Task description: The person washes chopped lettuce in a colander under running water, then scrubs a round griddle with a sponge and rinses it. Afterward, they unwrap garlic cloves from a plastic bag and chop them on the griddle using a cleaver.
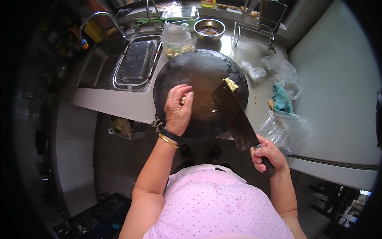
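Observation:
My right hand (pixel 268 154) grips the dark handle of a broad cleaver (pixel 235 118). The blade slants up and left over the round dark chopping board (pixel 203 68). At the blade's far end lies a small heap of chopped pale food, perhaps garlic (pixel 231 84), near the board's right edge. Over the left part of the board is my left hand (pixel 179 110), its fingers curled around a cream-coloured piece (pixel 183 101) that shows beside the thumb and is mostly hidden. A tiny pale scrap (pixel 214 110) rests mid-board, left of the blade.
Behind the board stand a plastic bag of food (pixel 177 38) and a metal bowl of dark liquid (pixel 209 30). A sink (pixel 97 65) with a wire basket (pixel 119 74) is at left. Plastic bags (pixel 283 131) and a teal cloth (pixel 282 98) lie at right, beside a wire rack (pixel 253 33).

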The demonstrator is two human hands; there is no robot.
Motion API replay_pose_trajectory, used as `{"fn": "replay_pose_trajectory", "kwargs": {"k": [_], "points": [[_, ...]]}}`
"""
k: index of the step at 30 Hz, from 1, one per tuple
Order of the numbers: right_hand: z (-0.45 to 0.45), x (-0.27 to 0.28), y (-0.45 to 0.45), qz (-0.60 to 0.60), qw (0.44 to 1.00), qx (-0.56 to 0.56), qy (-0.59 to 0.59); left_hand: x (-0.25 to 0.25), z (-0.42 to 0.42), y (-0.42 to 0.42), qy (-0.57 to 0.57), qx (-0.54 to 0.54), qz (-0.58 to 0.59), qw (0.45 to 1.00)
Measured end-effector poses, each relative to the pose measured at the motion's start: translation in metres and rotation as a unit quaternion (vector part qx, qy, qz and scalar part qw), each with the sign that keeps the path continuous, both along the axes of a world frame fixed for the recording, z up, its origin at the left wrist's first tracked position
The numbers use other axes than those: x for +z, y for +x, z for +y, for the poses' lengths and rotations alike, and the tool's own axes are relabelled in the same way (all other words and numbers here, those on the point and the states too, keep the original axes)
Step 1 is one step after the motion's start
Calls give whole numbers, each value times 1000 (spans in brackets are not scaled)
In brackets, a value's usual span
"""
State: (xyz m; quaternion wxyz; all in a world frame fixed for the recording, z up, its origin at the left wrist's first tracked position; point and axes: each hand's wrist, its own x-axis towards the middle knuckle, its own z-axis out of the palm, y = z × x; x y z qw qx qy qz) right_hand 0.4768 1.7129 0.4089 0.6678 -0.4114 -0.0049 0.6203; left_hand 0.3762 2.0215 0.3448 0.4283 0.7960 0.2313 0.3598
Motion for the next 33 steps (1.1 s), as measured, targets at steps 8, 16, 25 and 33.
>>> {"fn": "replay_pose_trajectory", "kwargs": {"k": [8, 16, 25, 33], "points": [[5, -25, 41, -72, 993, 88, -32, -20, 12, -44, 210, 44, 200, 956], [30, -19, 53, -185, 982, 14, -30, -30, 8, -11, 241, 28, 185, 952], [40, -11, -13, -422, 891, 100, -135, -26, -31, 10, 223, -72, 134, 963], [33, -53, -54, -805, 525, 170, -219, -20, -12, -32, 256, -20, 124, 958]]}}
